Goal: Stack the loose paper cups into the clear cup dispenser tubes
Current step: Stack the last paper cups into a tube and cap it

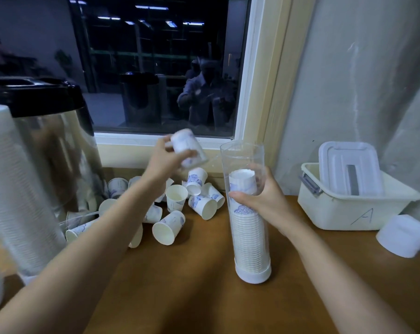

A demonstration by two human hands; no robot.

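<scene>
Two bare forearms reach out over the brown wooden counter (204, 297). On it stands the tall clear plastic dispenser tube (251, 239), upright in its white base cap (253, 273). A nested stack of white paper cups with blue print fills it well past halfway. The right hand (264, 196) is wrapped round the tube's middle. The left hand (165, 162) grips one white blue-printed paper cup (188, 147), tilted and blurred, just left of the tube's open mouth. Beneath it the loose cups (175, 213) lie tumbled on the counter beside a shiny steel urn (59, 150).
</scene>
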